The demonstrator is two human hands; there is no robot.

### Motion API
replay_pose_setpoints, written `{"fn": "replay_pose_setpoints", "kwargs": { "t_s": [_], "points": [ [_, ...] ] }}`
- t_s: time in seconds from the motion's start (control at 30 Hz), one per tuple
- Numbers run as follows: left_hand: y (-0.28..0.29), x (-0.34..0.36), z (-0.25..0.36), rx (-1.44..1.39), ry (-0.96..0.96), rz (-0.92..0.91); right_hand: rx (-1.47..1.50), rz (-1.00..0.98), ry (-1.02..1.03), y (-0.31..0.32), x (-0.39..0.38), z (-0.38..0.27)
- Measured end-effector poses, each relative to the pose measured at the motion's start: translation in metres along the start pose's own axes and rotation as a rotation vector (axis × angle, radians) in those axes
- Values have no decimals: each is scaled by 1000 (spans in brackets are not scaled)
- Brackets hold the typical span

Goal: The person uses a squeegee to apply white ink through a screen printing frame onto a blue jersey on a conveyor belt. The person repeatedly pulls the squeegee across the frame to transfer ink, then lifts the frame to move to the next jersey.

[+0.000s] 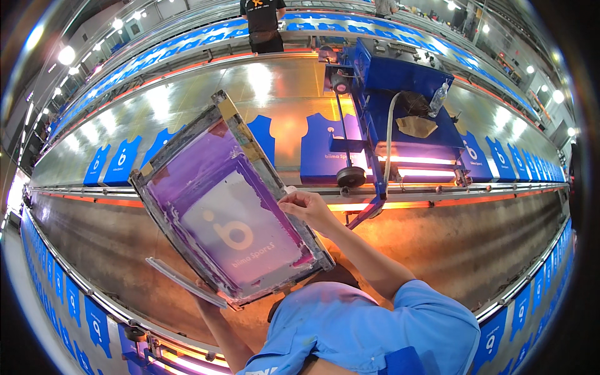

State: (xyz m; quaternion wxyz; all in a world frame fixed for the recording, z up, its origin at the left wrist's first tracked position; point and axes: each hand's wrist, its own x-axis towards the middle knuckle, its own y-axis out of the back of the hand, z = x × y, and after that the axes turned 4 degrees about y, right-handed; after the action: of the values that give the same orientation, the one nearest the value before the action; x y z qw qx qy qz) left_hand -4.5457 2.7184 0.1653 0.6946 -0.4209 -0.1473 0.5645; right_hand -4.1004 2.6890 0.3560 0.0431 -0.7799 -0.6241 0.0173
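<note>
A silk-screen printing frame is tilted up in front of my body, its mesh stained purple around a pale area with a round logo and lettering. At the frame's right edge, my right hand is closed, pinching a small white wad between thumb and fingertips. My left forearm reaches up to the frame's lower left corner. There my left hand is mostly hidden behind the frame, and its fingers cannot be made out. Beside that hand, a long, pale squeegee slants out past the frame's left side.
Ahead runs a long printing table carrying blue jersey pieces. A blue wheeled heater carriage straddles it, glowing underneath, with a bottle on top. Another table with blue pieces curves behind me. A person stands beyond.
</note>
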Motion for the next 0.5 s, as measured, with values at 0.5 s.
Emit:
{"fn": "replay_pose_setpoints", "kwargs": {
  "t_s": [0.5],
  "points": [
    [16, 25, 0, 211, -3, -65, 26, -17, -9, 2, 10, 14]
  ]
}}
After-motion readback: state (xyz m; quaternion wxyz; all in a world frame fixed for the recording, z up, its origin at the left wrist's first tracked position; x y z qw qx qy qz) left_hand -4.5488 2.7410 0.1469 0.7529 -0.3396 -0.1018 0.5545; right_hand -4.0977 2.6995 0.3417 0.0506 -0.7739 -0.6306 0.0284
